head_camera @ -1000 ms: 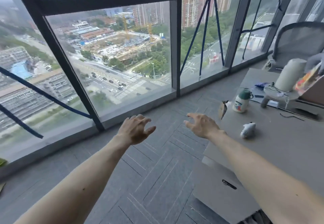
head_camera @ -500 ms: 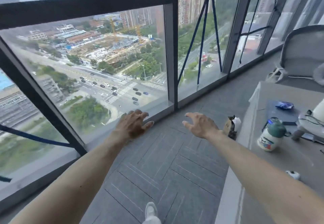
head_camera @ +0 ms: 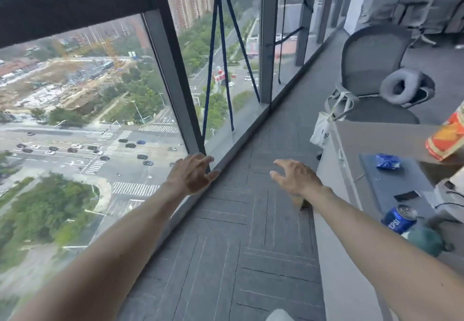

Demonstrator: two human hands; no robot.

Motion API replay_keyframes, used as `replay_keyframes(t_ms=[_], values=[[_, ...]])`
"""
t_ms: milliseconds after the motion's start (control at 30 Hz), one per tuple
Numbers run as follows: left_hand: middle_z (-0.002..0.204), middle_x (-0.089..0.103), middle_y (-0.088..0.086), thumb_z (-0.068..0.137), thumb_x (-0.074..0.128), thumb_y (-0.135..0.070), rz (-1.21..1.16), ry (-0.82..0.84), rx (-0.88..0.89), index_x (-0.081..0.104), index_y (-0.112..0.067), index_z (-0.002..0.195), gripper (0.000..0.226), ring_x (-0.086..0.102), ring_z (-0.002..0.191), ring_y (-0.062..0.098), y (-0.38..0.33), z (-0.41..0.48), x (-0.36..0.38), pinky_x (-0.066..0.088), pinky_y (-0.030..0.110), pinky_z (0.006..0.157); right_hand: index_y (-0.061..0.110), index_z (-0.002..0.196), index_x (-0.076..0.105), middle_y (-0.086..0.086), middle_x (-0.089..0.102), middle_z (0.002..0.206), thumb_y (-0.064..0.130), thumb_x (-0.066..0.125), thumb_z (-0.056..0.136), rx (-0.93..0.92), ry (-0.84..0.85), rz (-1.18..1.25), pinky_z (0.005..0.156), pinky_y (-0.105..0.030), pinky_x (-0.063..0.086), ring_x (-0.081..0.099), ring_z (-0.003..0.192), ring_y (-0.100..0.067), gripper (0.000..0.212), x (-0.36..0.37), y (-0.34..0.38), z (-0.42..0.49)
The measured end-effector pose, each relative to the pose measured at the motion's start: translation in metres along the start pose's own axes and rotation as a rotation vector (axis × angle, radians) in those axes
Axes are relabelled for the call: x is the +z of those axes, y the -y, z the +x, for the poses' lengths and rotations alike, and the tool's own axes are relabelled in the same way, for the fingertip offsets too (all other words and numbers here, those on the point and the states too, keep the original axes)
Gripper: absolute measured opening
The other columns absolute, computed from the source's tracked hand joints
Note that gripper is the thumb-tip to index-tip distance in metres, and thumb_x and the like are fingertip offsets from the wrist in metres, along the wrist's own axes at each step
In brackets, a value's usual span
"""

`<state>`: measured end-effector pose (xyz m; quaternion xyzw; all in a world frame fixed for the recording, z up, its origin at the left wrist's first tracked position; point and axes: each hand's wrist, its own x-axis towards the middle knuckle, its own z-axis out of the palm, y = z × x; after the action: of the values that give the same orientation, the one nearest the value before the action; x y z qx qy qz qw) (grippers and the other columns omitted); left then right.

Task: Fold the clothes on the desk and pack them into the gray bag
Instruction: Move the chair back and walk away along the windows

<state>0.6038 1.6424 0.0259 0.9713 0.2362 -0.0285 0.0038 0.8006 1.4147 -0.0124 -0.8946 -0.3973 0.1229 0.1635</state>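
Your left hand (head_camera: 192,174) and right hand (head_camera: 293,179) are hovering released, gripping nothing. The clothes and gray bag aren't showing, unless that blurred green lump (head_camera: 424,240) lower right is cloth; swinging toward the desk (head_camera: 371,132) is risking toppling the can (head_camera: 399,216).

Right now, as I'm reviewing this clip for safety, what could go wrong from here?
1. The right hand is stretched forward and its forearm passes close to the Pepsi can on the desk; a sideways sweep might knock it over.
2. The left hand is empty too, and no clothes or gray bag are in view, so the task could stall.
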Motion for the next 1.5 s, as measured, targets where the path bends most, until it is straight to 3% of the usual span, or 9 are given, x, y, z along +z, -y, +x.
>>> replay_keyframes(t_ms=[267, 500, 833, 1067, 1367, 1500], values=[[0.143, 0.050, 0.007, 0.099, 0.037, -0.061, 0.059, 0.005, 0.166, 0.046, -0.026, 0.144, 0.058, 0.054, 0.122, 0.030, -0.002, 0.254, 0.007, 0.048, 0.047, 0.098, 0.024, 0.142, 0.047, -0.009, 0.055, 0.140, 0.053, 0.046, 0.096, 0.145, -0.048, 0.003, 0.099, -0.042, 0.045, 0.052, 0.126, -0.029, 0.054, -0.034, -0.089, 0.203], [0.142, 0.051, 0.008, 0.099, 0.039, -0.059, 0.034, -0.026, 0.172, 0.044, -0.025, 0.145, 0.057, 0.054, 0.122, 0.031, 0.003, 0.463, -0.024, 0.049, 0.046, 0.096, 0.023, 0.141, 0.048, -0.009, 0.054, 0.142, 0.052, 0.047, 0.095, 0.179, -0.080, 0.000, 0.102, -0.043, 0.044, 0.052, 0.128, -0.029, 0.054, -0.100, -0.145, 0.390], [0.141, 0.052, 0.006, 0.099, 0.041, -0.058, 0.006, 0.012, 0.239, 0.045, -0.028, 0.142, 0.053, 0.055, 0.122, 0.031, 0.020, 0.739, -0.008, 0.050, 0.045, 0.094, 0.022, 0.142, 0.047, -0.007, 0.053, 0.142, 0.050, 0.045, 0.097, 0.263, -0.065, -0.026, 0.102, -0.040, 0.042, 0.049, 0.129, -0.028, 0.053, -0.135, -0.225, 0.618], [0.145, 0.049, 0.006, 0.100, 0.040, -0.056, 0.066, 0.061, 0.405, 0.042, -0.027, 0.146, 0.055, 0.053, 0.125, 0.030, 0.014, 0.961, -0.023, 0.049, 0.045, 0.096, 0.022, 0.144, 0.045, -0.008, 0.052, 0.143, 0.049, 0.044, 0.098, 0.415, -0.110, -0.015, 0.100, -0.039, 0.041, 0.050, 0.129, -0.029, 0.053, -0.190, -0.283, 0.785], [0.145, 0.048, 0.006, 0.099, 0.040, -0.058, 0.052, 0.068, 0.641, 0.040, -0.026, 0.148, 0.059, 0.051, 0.129, 0.029, -0.075, 1.195, -0.034, 0.046, 0.046, 0.103, 0.016, 0.139, 0.051, -0.012, 0.053, 0.140, 0.048, 0.047, 0.096, 0.644, -0.291, 0.104, 0.100, -0.037, 0.040, 0.048, 0.128, -0.031, 0.054, -0.250, -0.399, 0.922], [0.146, 0.047, 0.005, 0.099, 0.041, -0.057, 0.059, 0.048, 0.719, 0.040, -0.026, 0.149, 0.058, 0.049, 0.131, 0.029, -0.126, 1.295, -0.027, 0.043, 0.042, 0.102, 0.010, 0.128, 0.057, -0.017, 0.059, 0.121, 0.037, 0.054, 0.097, 0.721, -0.488, 0.122, 0.088, -0.038, 0.042, 0.054, 0.115, -0.036, 0.041, -0.284, -0.475, 0.987]])
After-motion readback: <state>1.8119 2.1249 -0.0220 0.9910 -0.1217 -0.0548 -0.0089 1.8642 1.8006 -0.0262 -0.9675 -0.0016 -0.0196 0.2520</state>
